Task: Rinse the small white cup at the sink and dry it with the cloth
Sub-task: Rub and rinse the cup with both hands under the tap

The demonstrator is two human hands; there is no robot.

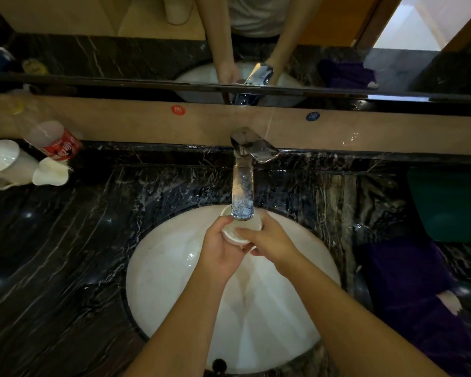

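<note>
From the head camera I see the small white cup (238, 230), round and plain, tilted under the faucet (242, 191) spout above the sink (163, 268). My left hand (220, 250) and right hand (269, 242) both grasp it. The purple cloth (408, 278) lies on the counter, right.

The worktop (65, 268) is black stone streaked with thin white veins. Set in it at the centre of the frame, the sink (169, 273) is glossy white. The cup (235, 233) under the tap is white too, and the tap (242, 180) is shiny silver. At the right edge lies a deep purple cloth (408, 281), with a dark green box (452, 205) above it. At the upper left, a bottle (55, 141) wears a red label with white lettering, beside white jugs (8, 164). The beige wall strip (120, 123) carries a red dot (178, 110) and a blue dot (312, 116).
</note>
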